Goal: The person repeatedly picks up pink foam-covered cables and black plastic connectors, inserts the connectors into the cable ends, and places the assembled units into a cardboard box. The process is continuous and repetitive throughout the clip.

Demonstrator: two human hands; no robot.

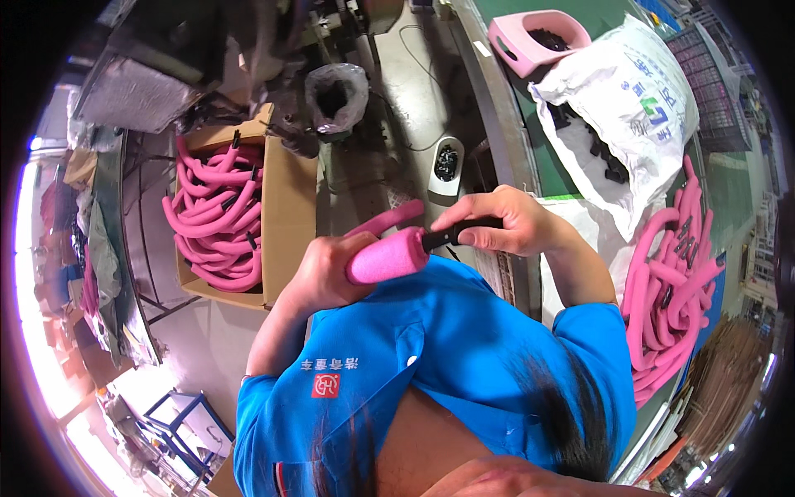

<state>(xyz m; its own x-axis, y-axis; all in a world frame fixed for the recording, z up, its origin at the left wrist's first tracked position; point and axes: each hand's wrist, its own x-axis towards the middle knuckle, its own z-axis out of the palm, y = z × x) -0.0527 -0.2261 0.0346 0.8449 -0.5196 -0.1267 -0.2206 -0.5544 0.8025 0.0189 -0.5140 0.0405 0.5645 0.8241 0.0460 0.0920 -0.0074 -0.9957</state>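
Observation:
My left hand (327,269) is wrapped round a thick pink foam-covered tube (389,258) in front of my chest. A second pink length (387,219) shows just beyond that hand; whether it is part of the same tube I cannot tell. From the tube's right end sticks a black end piece (439,239) with a small hole in its side. My right hand (509,222) pinches the black piece between thumb and fingers, its far end partly hidden under the palm. Both hands are closed.
At left stands a cardboard box (290,215) of bent pink tubes (219,219). On the green table at right lie a white sack (633,99) of black parts, a pink container (517,50) and more pink tubes (671,290). A lined bin (352,79) and white tray (448,186) stand ahead.

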